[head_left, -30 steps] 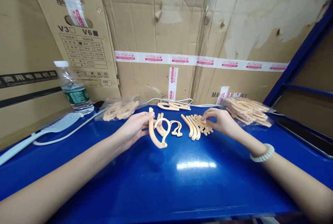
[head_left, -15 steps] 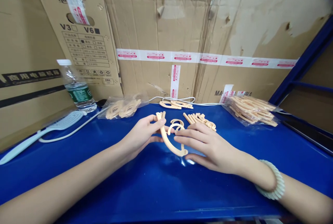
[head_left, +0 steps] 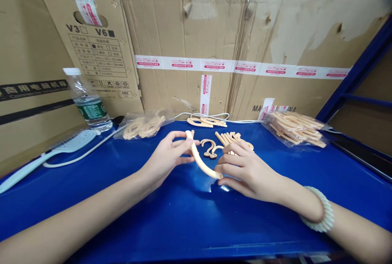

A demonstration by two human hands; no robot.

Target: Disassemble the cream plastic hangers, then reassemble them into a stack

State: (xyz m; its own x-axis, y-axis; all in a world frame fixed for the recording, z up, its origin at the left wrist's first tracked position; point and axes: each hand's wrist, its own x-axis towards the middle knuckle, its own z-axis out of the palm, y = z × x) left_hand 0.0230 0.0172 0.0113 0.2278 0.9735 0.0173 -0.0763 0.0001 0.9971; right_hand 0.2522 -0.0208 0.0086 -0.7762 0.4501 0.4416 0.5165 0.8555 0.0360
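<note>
Step in hand, my read: two-handed work on the curved arm (head_left: pixel 202 165), at its low end. Arm is held up over the blue table (head_left: pixel 171 223), between the hands. Left hand (head_left: pixel 174 149) pinches its upper end, thumb on top. Right hand (head_left: pixel 248 170) has thumb and fingertips closed on the low end; can't tell if it grips anything else. Loose hooks (head_left: pixel 210 152) lie just behind. Next move calls for a steady left hold while right fingers work that end.

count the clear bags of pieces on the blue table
2: the left bag, right of the bottle, and the right bag, near the cardboard; others may be hidden beneath.
</note>
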